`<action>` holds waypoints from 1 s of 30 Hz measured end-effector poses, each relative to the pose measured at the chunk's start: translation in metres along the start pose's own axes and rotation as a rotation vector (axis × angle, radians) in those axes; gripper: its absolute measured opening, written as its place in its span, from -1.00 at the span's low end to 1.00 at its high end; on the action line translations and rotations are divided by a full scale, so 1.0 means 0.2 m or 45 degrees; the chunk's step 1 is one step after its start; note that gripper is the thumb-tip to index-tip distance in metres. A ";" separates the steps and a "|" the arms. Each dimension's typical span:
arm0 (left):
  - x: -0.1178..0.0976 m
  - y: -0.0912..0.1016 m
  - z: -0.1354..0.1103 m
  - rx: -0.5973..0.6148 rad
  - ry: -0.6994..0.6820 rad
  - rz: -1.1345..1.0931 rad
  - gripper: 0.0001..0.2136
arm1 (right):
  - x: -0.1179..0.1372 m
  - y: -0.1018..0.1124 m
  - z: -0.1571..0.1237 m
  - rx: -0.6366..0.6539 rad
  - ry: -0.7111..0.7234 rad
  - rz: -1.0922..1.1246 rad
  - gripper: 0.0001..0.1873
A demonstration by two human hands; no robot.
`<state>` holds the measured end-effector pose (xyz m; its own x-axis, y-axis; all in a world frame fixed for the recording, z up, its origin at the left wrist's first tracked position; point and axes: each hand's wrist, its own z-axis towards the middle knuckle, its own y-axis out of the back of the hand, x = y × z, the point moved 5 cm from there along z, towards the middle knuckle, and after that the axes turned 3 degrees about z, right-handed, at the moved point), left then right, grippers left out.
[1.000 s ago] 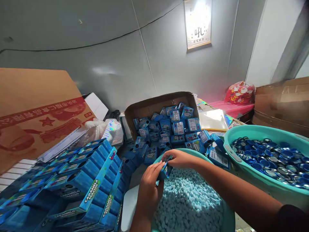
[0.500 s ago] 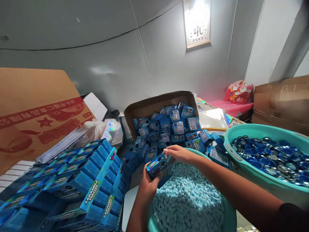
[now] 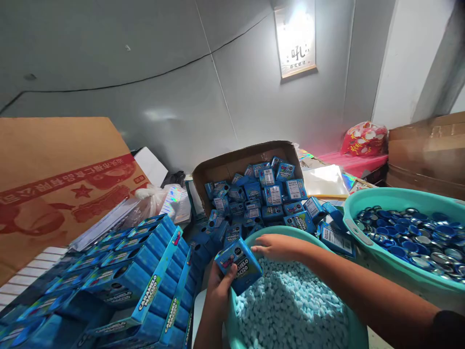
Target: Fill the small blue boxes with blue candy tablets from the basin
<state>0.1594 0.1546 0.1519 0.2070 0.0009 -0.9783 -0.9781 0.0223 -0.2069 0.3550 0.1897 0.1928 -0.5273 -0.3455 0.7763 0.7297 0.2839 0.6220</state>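
My left hand [image 3: 220, 286] is closed around a small blue candy box [image 3: 241, 266], thumb on its printed front. The box is tilted above the left rim of a teal tub [image 3: 232, 317] full of pale blue candies [image 3: 290, 305]. Over the tub's far side, my right hand [image 3: 278, 247] has its fingers loosely stretched towards the box's right edge. Nothing shows in that hand, though the undersides of its fingers are hidden. Beyond both hands, many similar blue boxes [image 3: 272, 196] spill from a cardboard carton [image 3: 236, 162] lying on its side.
At left, blue display trays [image 3: 145, 295] hold rows of boxes, with a large printed carton [image 3: 54, 165] behind them. A second teal tub [image 3: 363, 242], on the right, contains blue and silver round tins [image 3: 417, 232]. A red patterned bag [image 3: 365, 138] sits at the back right.
The box in my left hand has turned so its large front faces me. My right hand has come off the box's top and lowered over the tub. The view has shifted slightly.
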 end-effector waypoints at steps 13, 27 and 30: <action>-0.05 -0.01 0.02 -0.082 -0.104 0.246 -0.48 | -0.06 -0.05 -0.03 0.140 -0.183 -0.366 -0.73; -0.15 0.32 -0.14 -0.638 -0.412 0.289 -0.52 | -0.06 -0.15 -0.04 0.522 -0.219 -0.609 -0.56; -0.20 0.44 -0.22 -0.749 -0.556 0.459 -0.47 | -0.06 -0.17 -0.04 0.537 -0.226 -0.634 -0.57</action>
<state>0.0638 0.1118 0.1715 -0.2518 0.3002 -0.9201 -0.8123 -0.5824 0.0323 0.3401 0.1774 0.1612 -0.8467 -0.3834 0.3690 0.1675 0.4662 0.8687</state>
